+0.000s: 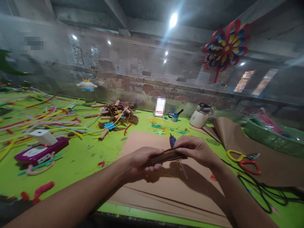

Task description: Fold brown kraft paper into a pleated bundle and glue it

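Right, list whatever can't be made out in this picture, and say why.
All in the head view:
Brown stack, one end: partly covered by the left hand.
Blue tool, lower part: hidden behind the brown stack and right hand.
White item, any lettering: pixelated.
Green basket, one end: cut off by the right edge.
Shapes behind the perforated screen: blurred and screened by its mesh.

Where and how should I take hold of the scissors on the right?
Probably by the yellow handle, coming in from the left: the scissors lie with that loop leftmost, while the metal blades point right.
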The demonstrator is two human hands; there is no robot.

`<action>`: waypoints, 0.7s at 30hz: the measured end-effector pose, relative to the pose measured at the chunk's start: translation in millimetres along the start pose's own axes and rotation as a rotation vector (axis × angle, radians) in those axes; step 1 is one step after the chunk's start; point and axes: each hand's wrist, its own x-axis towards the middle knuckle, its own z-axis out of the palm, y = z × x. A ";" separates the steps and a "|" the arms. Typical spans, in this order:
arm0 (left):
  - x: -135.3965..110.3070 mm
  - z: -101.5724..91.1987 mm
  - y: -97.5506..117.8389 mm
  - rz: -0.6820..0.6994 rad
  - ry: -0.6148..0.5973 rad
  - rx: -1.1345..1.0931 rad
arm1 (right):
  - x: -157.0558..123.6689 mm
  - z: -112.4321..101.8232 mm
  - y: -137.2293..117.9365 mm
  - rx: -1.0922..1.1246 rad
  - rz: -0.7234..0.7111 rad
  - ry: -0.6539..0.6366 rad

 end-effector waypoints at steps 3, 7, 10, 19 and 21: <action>-1.6 0.0 -1.5 0.017 -0.087 0.043 | -0.5 0.2 -2.9 -0.023 -0.038 -0.039; -3.8 -0.6 -0.2 -0.045 -0.157 0.073 | -1.3 0.7 -5.3 0.000 -0.069 -0.096; -7.2 0.2 3.0 -0.071 -0.194 0.053 | -1.4 1.2 -6.9 -0.012 -0.069 -0.111; 0.4 1.3 0.2 -0.101 -0.176 0.056 | -0.8 14.9 -4.6 0.034 -0.098 -0.147; 2.4 0.9 -1.2 -0.080 -0.142 0.047 | -0.3 17.0 -4.9 0.025 -0.100 -0.152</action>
